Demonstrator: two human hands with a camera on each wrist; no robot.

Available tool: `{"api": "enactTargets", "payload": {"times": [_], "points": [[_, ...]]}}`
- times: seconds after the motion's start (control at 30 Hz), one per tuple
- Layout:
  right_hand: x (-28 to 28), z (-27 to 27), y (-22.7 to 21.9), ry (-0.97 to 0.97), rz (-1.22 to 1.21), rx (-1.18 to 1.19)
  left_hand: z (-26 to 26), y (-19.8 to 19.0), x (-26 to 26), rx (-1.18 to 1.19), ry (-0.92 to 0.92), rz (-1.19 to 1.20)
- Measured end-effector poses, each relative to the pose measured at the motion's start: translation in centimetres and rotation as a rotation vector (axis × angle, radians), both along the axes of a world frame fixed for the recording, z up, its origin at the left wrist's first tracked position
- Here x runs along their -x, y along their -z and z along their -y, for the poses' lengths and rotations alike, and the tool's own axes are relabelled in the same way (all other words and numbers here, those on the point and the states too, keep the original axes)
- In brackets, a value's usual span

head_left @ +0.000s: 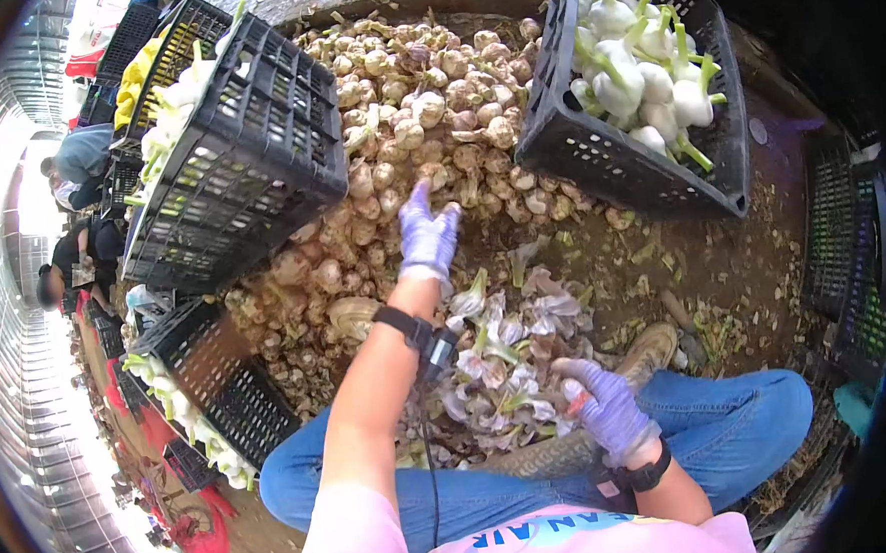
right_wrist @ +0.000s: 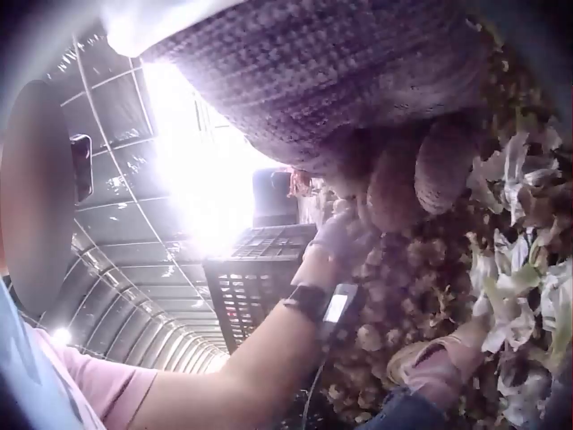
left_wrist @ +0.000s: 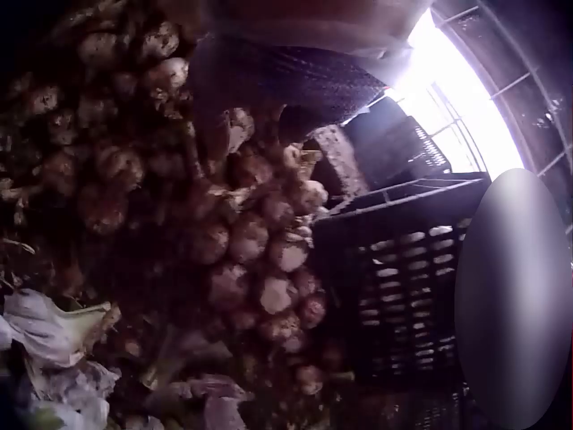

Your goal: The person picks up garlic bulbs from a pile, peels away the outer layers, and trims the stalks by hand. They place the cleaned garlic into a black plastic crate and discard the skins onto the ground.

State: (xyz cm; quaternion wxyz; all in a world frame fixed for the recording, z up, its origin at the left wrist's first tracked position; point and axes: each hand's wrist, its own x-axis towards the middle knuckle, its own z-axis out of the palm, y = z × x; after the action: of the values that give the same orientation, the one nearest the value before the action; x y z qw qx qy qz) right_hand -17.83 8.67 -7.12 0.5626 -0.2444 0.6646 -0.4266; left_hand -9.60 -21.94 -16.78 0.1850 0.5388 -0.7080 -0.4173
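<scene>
My left hand [head_left: 429,235], in a purple glove with bare fingertips, reaches over the pile of unpeeled garlic bulbs [head_left: 424,107]. Its fingers are spread, with the fingertips right at the bulbs; in the left wrist view a garlic bulb [left_wrist: 237,130] shows between finger and thumb. My right hand [head_left: 605,408], gloved the same way, hangs loosely bent above my lap, beside a heap of stripped garlic skins [head_left: 508,373]. Nothing shows in its fingers [right_wrist: 394,193]; the palm side is partly hidden.
A black crate [head_left: 638,166] of trimmed white garlic [head_left: 643,76] stands at the back right. More crates, one tall [head_left: 246,157] and one lower [head_left: 233,388], line the left side. My shoe [head_left: 650,351] lies by the skins. Other people [head_left: 82,165] sit far left.
</scene>
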Motion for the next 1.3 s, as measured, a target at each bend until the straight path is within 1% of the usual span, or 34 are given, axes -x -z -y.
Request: {"api": "enactTargets", "payload": {"times": [0.03, 0.07, 0.1, 0.17, 0.2, 0.23, 0.27, 0.3, 0.37, 0.4, 0.43, 0.5, 0.53, 0.57, 0.6, 0.63, 0.67, 0.7, 0.73, 0.77, 0.8, 0.9, 0.93, 0.97, 1.03, 1.07, 1.13, 1.17, 1.23, 1.27, 1.3], "points": [[0.5, 0.4, -0.6, -0.002, 0.099, -0.086, 1.5, 0.2, 0.5, 0.080, -0.015, 0.249], [0.8, 0.7, -0.3, 0.000, 0.095, -0.091, 2.9, 0.5, 1.4, -0.046, -0.064, 0.117], [1.0, 0.9, 0.0, -0.007, 0.121, -0.117, 3.7, 0.9, 2.1, 0.015, -0.003, 0.275], [1.1, 1.2, 0.6, -0.008, 0.143, -0.144, 5.2, 2.4, 3.5, -0.070, -0.065, 0.344], [0.8, 1.2, 1.1, 0.044, 0.115, -0.097, 5.9, 3.7, 3.7, -0.072, -0.063, 0.340], [0.6, 1.2, 1.4, 0.095, 0.089, -0.050, 6.3, 4.4, 3.7, -0.083, -0.126, 0.259], [0.8, 1.4, 1.1, 0.111, -0.009, 0.103, 6.4, 4.9, 3.5, -0.093, -0.190, 0.179], [0.8, 1.4, 1.2, 0.113, -0.007, 0.104, 5.9, 5.5, 3.0, -0.092, -0.188, 0.180], [0.4, 1.0, 1.5, 0.281, 0.221, 0.047, 2.1, 2.3, 2.6, -0.196, -0.159, -0.192], [0.4, 1.0, 1.4, 0.233, 0.071, 0.135, -0.1, 0.6, 2.3, -0.184, -0.103, -0.163], [0.5, 1.3, 0.5, 0.238, 0.001, 0.150, -2.5, -1.4, 1.8, -0.177, -0.045, -0.133], [0.4, 0.9, 0.3, 0.261, -0.096, 0.295, -7.5, -6.2, 0.2, -0.310, 0.118, -0.356], [-0.2, 0.9, -0.6, 0.401, 0.118, 0.243, -9.7, -9.2, -0.4, -0.343, 0.187, -0.309], [-0.2, 0.9, -0.8, 0.361, -0.014, 0.302, -11.6, -11.5, -1.2, -0.374, 0.258, -0.260], [-0.4, 1.0, -1.5, 0.392, 0.034, 0.323, -13.1, -12.5, -2.6, -0.456, 0.341, -0.369], [-0.7, 0.9, -2.4, 0.420, 0.086, 0.345, -14.6, -14.7, -3.3, -0.413, 0.406, -0.303], [-0.8, 0.8, -3.2, 0.406, 0.207, 0.261, -15.7, -15.2, -4.2, -0.289, 0.496, -0.315], [-1.0, 0.5, -3.9, 0.406, 0.205, 0.267, -16.6, -15.7, -4.9, -0.159, 0.585, -0.326], [-1.4, 0.0, -4.5, 0.416, 0.339, 0.268, -17.3, -16.5, -5.5, -0.036, 0.644, -0.280], [-1.7, -0.3, -5.0, 0.425, 0.472, 0.272, -18.0, -16.8, -6.2, 0.034, 0.675, -0.247], [-2.1, -0.3, -5.1, 0.454, 0.462, 0.297, -18.6, -17.4, -6.6, 0.054, 0.681, -0.218], [-2.8, -1.1, -6.6, 0.438, 0.506, 0.356, -19.9, -18.6, -7.6, 0.106, 0.697, -0.191], [-3.1, -1.2, -6.4, 0.472, 0.485, 0.307, -20.3, -18.9, -7.9, 0.128, 0.705, -0.187], [-3.2, -1.4, -6.6, 0.468, 0.483, 0.315, -20.5, -18.9, -8.3, 0.137, 0.704, -0.189], [-2.9, -2.1, -7.1, 0.378, 0.484, 0.247, -20.8, -18.5, -9.1, 0.150, 0.705, -0.218], [-2.9, -2.3, -7.1, 0.378, 0.482, 0.251, -21.0, -18.3, -9.4, 0.154, 0.706, -0.219], [-2.9, -2.9, -6.9, 0.334, 0.468, 0.226, -21.3, -17.8, -9.9, -0.009, 0.656, -0.319], [-2.9, -3.0, -7.0, 0.335, 0.467, 0.227, -21.5, -17.4, -10.1, -0.008, 0.657, -0.320], [-3.0, -3.1, -7.1, 0.322, 0.483, 0.252, -22.0, -16.7, -10.4, -0.292, 0.546, -0.509], [-3.2, -3.0, -7.1, 0.320, 0.484, 0.253, -22.1, -16.7, -10.4, -0.291, 0.545, -0.508], [-3.3, -3.0, -7.0, 0.331, 0.481, 0.270, -22.2, -16.6, -10.4, -0.362, 0.518, -0.544]]}}
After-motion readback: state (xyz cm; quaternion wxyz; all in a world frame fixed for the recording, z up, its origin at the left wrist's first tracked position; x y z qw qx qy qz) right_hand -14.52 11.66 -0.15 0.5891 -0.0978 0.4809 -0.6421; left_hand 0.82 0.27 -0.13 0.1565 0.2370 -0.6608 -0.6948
